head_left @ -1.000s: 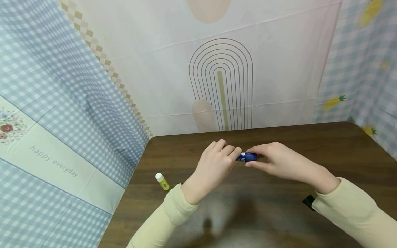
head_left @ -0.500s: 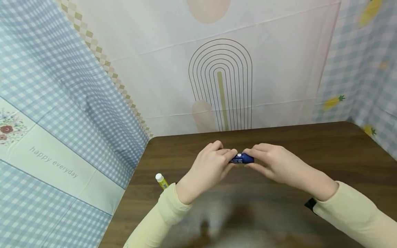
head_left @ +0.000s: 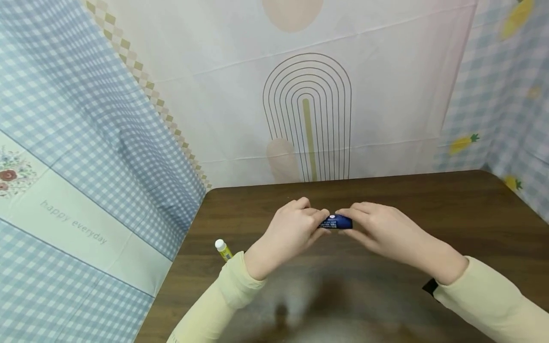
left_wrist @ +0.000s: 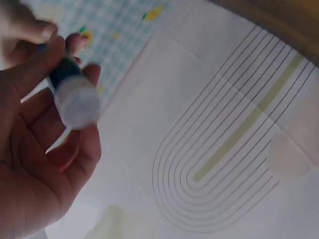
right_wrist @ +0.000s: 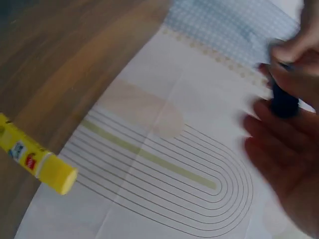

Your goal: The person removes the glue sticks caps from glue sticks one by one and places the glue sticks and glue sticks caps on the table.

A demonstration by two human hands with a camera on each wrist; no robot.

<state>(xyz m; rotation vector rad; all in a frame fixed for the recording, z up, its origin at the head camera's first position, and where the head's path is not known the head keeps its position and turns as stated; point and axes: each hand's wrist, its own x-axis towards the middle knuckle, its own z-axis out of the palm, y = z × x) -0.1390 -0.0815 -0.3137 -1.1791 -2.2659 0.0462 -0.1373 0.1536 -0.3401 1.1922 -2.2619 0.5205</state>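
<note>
A dark blue glue stick [head_left: 341, 222] with white print is held level above the table, between both hands. My left hand [head_left: 288, 231] grips its left part with curled fingers, which cover that end in the head view. In the left wrist view, the whitish end of the glue stick [left_wrist: 78, 105] points towards the camera. My right hand [head_left: 383, 228] pinches the other end, thumb below and fingers above. The blurred right wrist view shows the dark end of the glue stick [right_wrist: 284, 103] by the right thumb.
A yellow glue stick with a white cap [head_left: 220, 246] lies left on the brown table [head_left: 429, 200], partly behind the left sleeve. A yellow stick [right_wrist: 35, 157] shows large in the right wrist view; I cannot tell if it is the same. A printed cloth [head_left: 386, 95] hangs behind.
Both hands have shifted slightly left with the blue glue stick, and the right fingers sit closer to the left ones. The left sleeve now covers part of the yellow glue stick.
</note>
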